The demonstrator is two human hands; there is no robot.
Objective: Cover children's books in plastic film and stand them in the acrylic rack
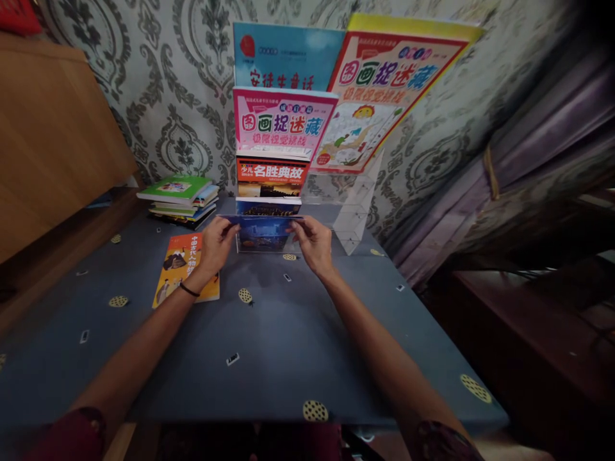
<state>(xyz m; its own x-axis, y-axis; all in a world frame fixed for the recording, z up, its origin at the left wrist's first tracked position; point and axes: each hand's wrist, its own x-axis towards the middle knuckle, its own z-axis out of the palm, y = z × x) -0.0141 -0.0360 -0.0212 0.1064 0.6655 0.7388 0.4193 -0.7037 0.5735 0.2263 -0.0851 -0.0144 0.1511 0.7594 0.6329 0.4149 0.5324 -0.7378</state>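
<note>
A dark blue book (263, 234) stands upright in the lowest front tier of a clear acrylic stepped stand (358, 214). My left hand (218, 242) pinches its upper left corner, and my right hand (312, 242) pinches the upper right one. Directly behind it rises another blue book (269, 206), mostly hidden. Higher tiers hold a red-and-black book (273, 173), a pink book (283, 121) and a light blue book (288, 54). Partly under my left wrist, an orange book (175, 256) lies flat on the table.
A pile of books (177, 192) with a green one on top sits at the back left of the blue-grey table (269, 384). A red-framed book (369, 89) leans at the stand's upper right. Wooden furniture (57, 128) borders the left, a purple curtain (480, 173) the right.
</note>
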